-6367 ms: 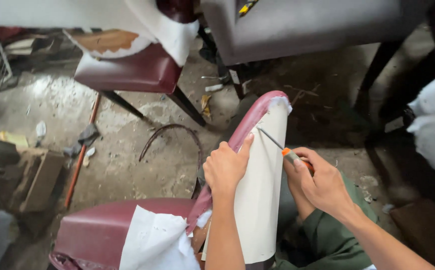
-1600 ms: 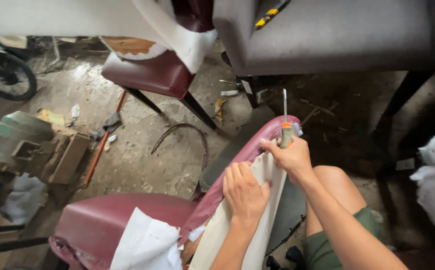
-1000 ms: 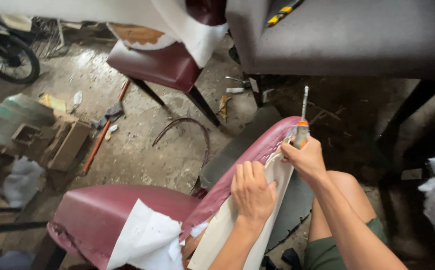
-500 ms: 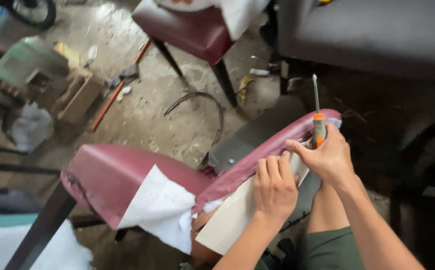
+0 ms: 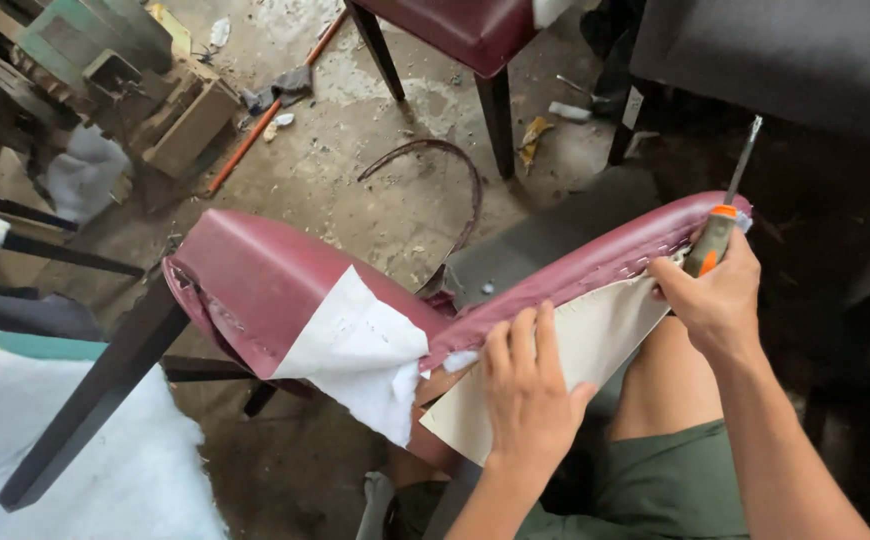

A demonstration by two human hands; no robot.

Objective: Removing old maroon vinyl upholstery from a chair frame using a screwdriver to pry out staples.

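Right hand [image 5: 720,300] clenched around orange-handled screwdriver [image 5: 717,225], shaft pointed up, tip clear of chair. Left hand [image 5: 527,385] laid flat, fingers spread, on cream backing panel [image 5: 610,335], nothing gripped. Maroon chair [image 5: 275,290] tipped on side between and left of hands. White lining flap [image 5: 360,350] hung just left of left hand.
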